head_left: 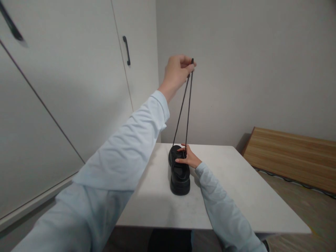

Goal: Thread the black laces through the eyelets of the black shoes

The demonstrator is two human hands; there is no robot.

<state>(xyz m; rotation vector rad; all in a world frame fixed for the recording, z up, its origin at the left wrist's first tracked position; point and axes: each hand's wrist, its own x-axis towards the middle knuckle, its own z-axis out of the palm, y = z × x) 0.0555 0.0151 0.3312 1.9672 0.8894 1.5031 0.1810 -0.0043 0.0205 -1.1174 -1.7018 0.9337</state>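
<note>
A black shoe (180,183) stands on the white table, heel toward me and toe toward the wall. High above it, my left hand (180,68) pinches the ends of a black shoelace (188,108) between thumb and fingers. Two strands run down from that pinch, taut and nearly straight, to the front of the shoe. My right hand (191,158) grips the shoe's upper from the right side, thumb nearer me and fingers farther along. Part of the lacing is hidden by its fingers.
The white table (236,196) reaches to the grey wall behind. White cabinet doors with black handles (126,50) rise on the left. A wood-grain panel (291,157) lies low at the right, with a dark cable along its lower edge.
</note>
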